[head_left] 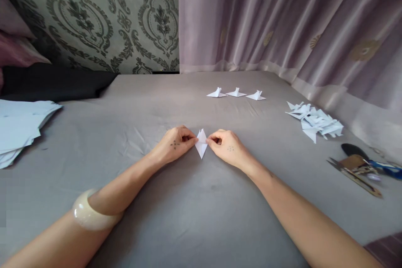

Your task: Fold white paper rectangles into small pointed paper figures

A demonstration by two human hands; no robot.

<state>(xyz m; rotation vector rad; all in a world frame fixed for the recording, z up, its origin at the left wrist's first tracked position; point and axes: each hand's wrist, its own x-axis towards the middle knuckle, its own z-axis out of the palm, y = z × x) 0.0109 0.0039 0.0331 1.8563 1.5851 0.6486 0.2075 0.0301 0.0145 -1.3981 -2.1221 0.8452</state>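
Note:
A small folded white paper [201, 149], diamond-shaped with a split upper tip, is between my two hands at the middle of the grey cloth surface [163, 226]. My left hand [176, 143] pinches its left corner between thumb and fingers. On the opposite side, my right hand [228, 144] grips the right corner the same way. A crease runs across the paper's middle. Whether it rests on the cloth or is lifted slightly, I cannot tell. A pale bangle [94, 213] circles my left forearm.
Three folded paper figures [236, 92] stand in a row farther back. At the right lies a heap of folded papers [318, 121], with scissors [356, 178] and other small tools nearer me. Paper sheets [21, 125] are stacked at the left, by a black cloth [56, 80]. A curtain [251, 16] hangs behind.

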